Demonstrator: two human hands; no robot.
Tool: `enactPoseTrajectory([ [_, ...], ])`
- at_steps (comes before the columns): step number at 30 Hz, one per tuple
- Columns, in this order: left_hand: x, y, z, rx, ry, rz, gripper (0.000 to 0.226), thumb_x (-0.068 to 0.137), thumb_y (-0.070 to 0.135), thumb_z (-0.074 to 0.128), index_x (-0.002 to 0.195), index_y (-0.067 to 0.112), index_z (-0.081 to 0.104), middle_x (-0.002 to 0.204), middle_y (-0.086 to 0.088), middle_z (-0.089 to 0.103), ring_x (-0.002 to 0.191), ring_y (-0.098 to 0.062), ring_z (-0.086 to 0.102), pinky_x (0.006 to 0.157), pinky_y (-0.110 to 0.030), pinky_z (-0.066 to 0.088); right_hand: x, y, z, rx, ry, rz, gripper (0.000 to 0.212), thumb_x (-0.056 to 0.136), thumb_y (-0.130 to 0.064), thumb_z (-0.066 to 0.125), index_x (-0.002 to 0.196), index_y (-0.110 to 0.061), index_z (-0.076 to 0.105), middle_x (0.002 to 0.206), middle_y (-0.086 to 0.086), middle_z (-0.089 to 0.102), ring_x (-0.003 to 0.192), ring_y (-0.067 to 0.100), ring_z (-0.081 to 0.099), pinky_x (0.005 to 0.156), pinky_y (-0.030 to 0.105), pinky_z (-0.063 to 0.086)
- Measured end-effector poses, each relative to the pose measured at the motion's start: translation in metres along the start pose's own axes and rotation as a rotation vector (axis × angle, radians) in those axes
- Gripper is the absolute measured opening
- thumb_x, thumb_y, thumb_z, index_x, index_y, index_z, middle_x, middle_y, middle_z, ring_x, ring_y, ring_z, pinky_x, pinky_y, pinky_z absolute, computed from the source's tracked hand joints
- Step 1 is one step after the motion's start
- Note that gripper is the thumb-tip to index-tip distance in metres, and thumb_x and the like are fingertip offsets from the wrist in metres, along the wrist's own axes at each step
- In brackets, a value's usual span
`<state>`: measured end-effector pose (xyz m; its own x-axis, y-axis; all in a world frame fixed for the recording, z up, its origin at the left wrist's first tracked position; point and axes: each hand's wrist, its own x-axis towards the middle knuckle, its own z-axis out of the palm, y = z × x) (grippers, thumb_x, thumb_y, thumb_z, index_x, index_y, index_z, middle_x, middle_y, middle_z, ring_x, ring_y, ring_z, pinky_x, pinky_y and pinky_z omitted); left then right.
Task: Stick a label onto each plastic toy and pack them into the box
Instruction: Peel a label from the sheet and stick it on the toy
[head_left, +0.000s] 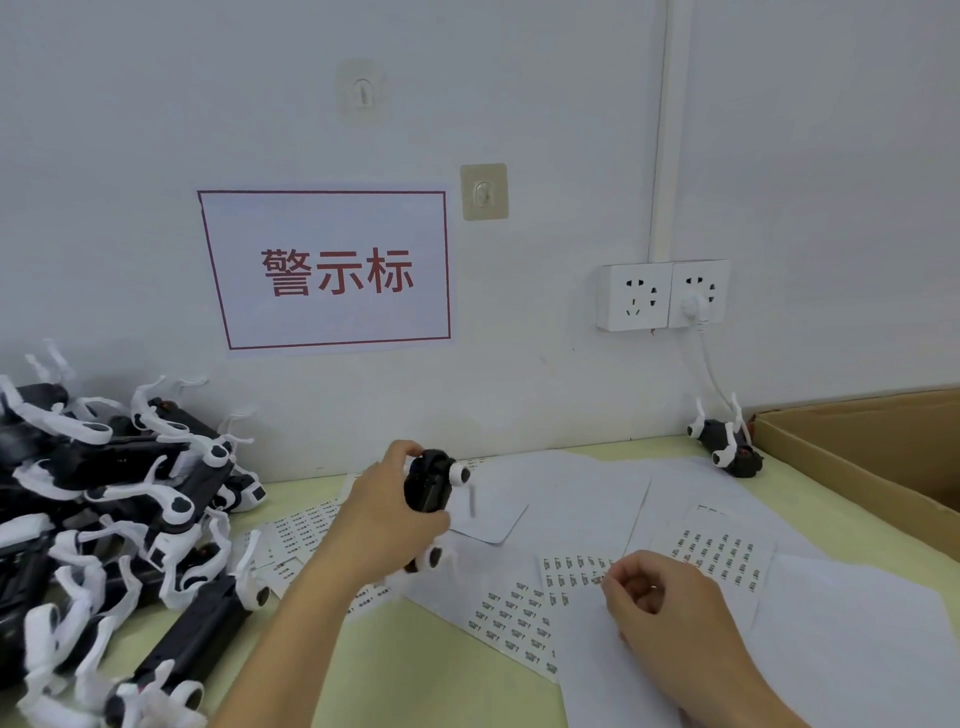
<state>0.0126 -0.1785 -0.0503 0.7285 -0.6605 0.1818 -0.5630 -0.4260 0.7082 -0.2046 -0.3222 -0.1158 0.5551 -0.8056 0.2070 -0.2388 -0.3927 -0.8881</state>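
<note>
Left hand (382, 512) raised above the desk (405, 675), fingers (402, 451) curled round a black plastic toy (428, 488) with white arms, held roughly upright at centre. Right hand (662, 603) lower and nearer, over the label sheets; fingertips drawn together in a pinch at the edge of one label sheet (571, 569) (cannot tell whether a label is actually between them, too small). More label sheets spread across the desk: one (719, 558) right of the pinch, one (511, 623) nearer, one (304, 525) left of the held toy, partly under the left forearm. Plain white backing sheets (571, 499) overlapping beneath and behind them. Pile of black-and-white toys (119, 519) heaped at the left edge of the desk, tangled, several tilted. One single toy (727, 447) lying far right, just beside the cardboard box (857, 467). Box at far right, open, interior mostly out of view. On the wall behind: red-bordered sign (327, 270) with red characters, two adhesive hooks (484, 191), double socket (662, 295) with a white plug and cable hanging down toward the desk.
</note>
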Motion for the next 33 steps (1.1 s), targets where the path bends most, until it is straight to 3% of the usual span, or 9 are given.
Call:
enactPoseTrajectory([
  [3, -0.006, 0.012, 0.016, -0.559, -0.068, -0.114, 0.041, 0.086, 0.023, 0.072, 0.115, 0.046, 0.055, 0.098, -0.003, 0.065, 0.065, -0.015, 0.068, 0.052, -0.028, 0.049, 0.000, 0.000, 0.000, 0.009, -0.002, 0.003, 0.020, 0.084, -0.011, 0.070, 0.067, -0.020, 0.069, 0.059, -0.005, 0.066, 0.050, 0.010, 0.056, 0.051, 0.013, 0.044],
  [5, -0.012, 0.016, 0.037, -0.960, -0.172, -0.202, 0.039, 0.088, 0.014, 0.068, 0.120, 0.034, 0.059, 0.086, -0.012, 0.064, 0.054, -0.020, 0.061, 0.046, -0.028, 0.045, 0.000, 0.000, 0.000, 0.007, 0.002, 0.003, 0.020, 0.084, -0.011, 0.070, 0.067, -0.021, 0.069, 0.059, -0.005, 0.066, 0.050, 0.011, 0.056, 0.052, 0.014, 0.045],
  [8, -0.023, 0.019, 0.069, -1.218, -0.283, -0.277, 0.037, 0.090, 0.007, 0.062, 0.124, 0.021, 0.057, 0.071, -0.013, 0.060, 0.054, -0.022, 0.055, 0.050, -0.029, 0.045, 0.000, 0.000, 0.001, 0.009, 0.012, 0.005, 0.022, 0.084, -0.010, 0.070, 0.065, -0.022, 0.069, 0.059, -0.005, 0.066, 0.050, 0.013, 0.057, 0.051, 0.013, 0.044],
  [12, -0.029, 0.019, 0.088, -1.212, -0.287, -0.258, 0.035, 0.092, 0.004, 0.059, 0.122, 0.022, 0.061, 0.070, -0.014, 0.053, 0.059, -0.025, 0.050, 0.057, -0.032, 0.041, 0.002, 0.002, 0.000, 0.011, 0.020, 0.001, 0.020, 0.085, -0.011, 0.068, 0.068, -0.021, 0.068, 0.062, -0.004, 0.068, 0.053, 0.015, 0.061, 0.052, 0.014, 0.045],
  [19, -0.030, 0.012, 0.088, -1.138, -0.289, -0.119, 0.049, 0.090, 0.001, 0.059, 0.121, 0.039, 0.066, 0.102, -0.013, 0.064, 0.082, -0.032, 0.063, 0.071, -0.039, 0.051, -0.001, 0.001, 0.001, 0.021, 0.045, -0.041, 0.019, 0.088, -0.010, 0.065, 0.071, -0.017, 0.064, 0.062, -0.001, 0.066, 0.062, 0.029, 0.064, 0.062, 0.030, 0.049],
  [23, -0.030, 0.011, 0.088, -1.176, -0.284, -0.084, 0.057, 0.076, 0.005, 0.067, 0.123, 0.037, 0.065, 0.117, -0.012, 0.064, 0.106, -0.046, 0.066, 0.080, -0.044, 0.053, -0.005, -0.004, 0.002, -0.048, 0.084, -0.160, 0.024, 0.086, -0.004, 0.066, 0.068, -0.019, 0.061, 0.063, -0.005, 0.064, 0.052, 0.012, 0.053, 0.054, 0.016, 0.041],
  [25, -0.029, 0.009, 0.088, -1.236, -0.264, -0.076, 0.056, 0.083, -0.003, 0.066, 0.124, 0.035, 0.064, 0.121, -0.014, 0.062, 0.101, -0.044, 0.069, 0.079, -0.046, 0.055, -0.008, -0.008, 0.002, -0.118, 0.114, -0.272, 0.027, 0.083, 0.000, 0.068, 0.066, -0.020, 0.060, 0.065, -0.010, 0.060, 0.054, 0.010, 0.050, 0.053, 0.015, 0.039],
  [29, -0.030, 0.009, 0.089, -1.219, -0.231, -0.048, 0.038, 0.089, -0.008, 0.058, 0.110, 0.021, 0.069, 0.103, -0.003, 0.065, 0.086, -0.033, 0.068, 0.065, -0.035, 0.054, -0.010, -0.017, -0.001, -0.161, 0.121, -0.417, 0.028, 0.079, 0.005, 0.071, 0.069, -0.019, 0.060, 0.072, -0.011, 0.059, 0.065, 0.013, 0.053, 0.052, 0.018, 0.039],
  [33, -0.030, 0.009, 0.092, -1.137, -0.194, -0.035, 0.033, 0.085, -0.003, 0.062, 0.105, 0.021, 0.070, 0.090, 0.007, 0.066, 0.086, -0.028, 0.067, 0.068, -0.037, 0.052, -0.006, -0.032, -0.008, -0.055, 0.009, -0.398, 0.029, 0.085, 0.003, 0.069, 0.067, -0.019, 0.061, 0.070, -0.004, 0.061, 0.066, 0.010, 0.055, 0.053, 0.019, 0.042],
])
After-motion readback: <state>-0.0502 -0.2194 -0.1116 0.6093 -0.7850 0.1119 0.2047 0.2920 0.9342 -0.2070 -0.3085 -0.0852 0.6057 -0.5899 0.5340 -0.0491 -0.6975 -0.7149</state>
